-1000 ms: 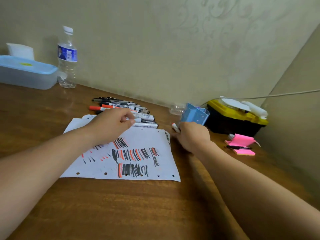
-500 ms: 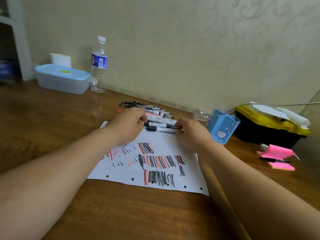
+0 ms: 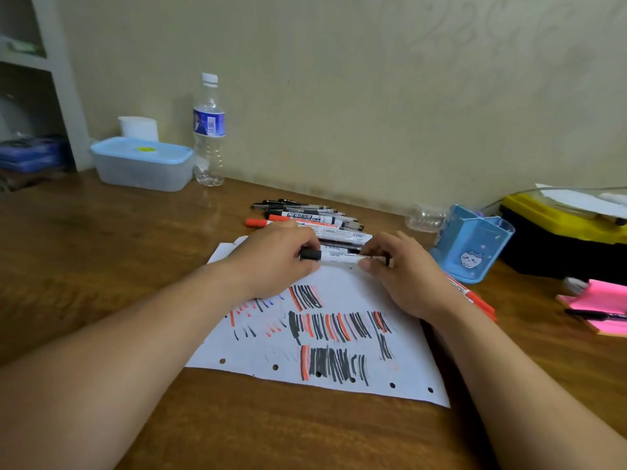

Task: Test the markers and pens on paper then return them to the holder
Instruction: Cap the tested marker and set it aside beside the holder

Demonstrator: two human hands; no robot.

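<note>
- Change: 1 s ago R hand (image 3: 407, 279) was off the paper's right side by the blue pen holder (image 3: 471, 245) and L hand (image 3: 271, 262) was on the marker pile (image 3: 315, 218); now both meet at the paper's far edge on one black-capped white marker (image 3: 339, 257), held level just above the paper (image 3: 322, 337)
- Hands: L fingers curled round the cap end; R thumb + fingertips pinch the tail end; neither hand spread
- Meaning (my read): about to pull the cap for the next test stroke; cap not off yet; sheet already has many black + orange-red strokes and a few blue, so testing is well along; pile beyond the paper's far edge is large and no pens show inside the holder, so returns have hardly begun
- Orange-red marker (image 3: 475, 296) lies just off the paper's right edge, partly under R wrist; not in the holder
- Around: water bottle (image 3: 208, 130) + lidded plastic tub (image 3: 142, 162) well beyond the paper's far-left corner, by the wall; crushed clear bottle (image 3: 424, 217) beyond the far-right corner; black/yellow toolbox (image 3: 559, 239) and pink sticky notes (image 3: 597, 300) w/ a black pen (image 3: 593, 315) on top, well right of the paper
- In the way: R forearm lies between paper and holder, over the orange-red marker; holder looks tilted (may be the lens), so it could tip when pens drop in; pile sits tight against the far edge, so loose pens may roll onto the sheet
</note>
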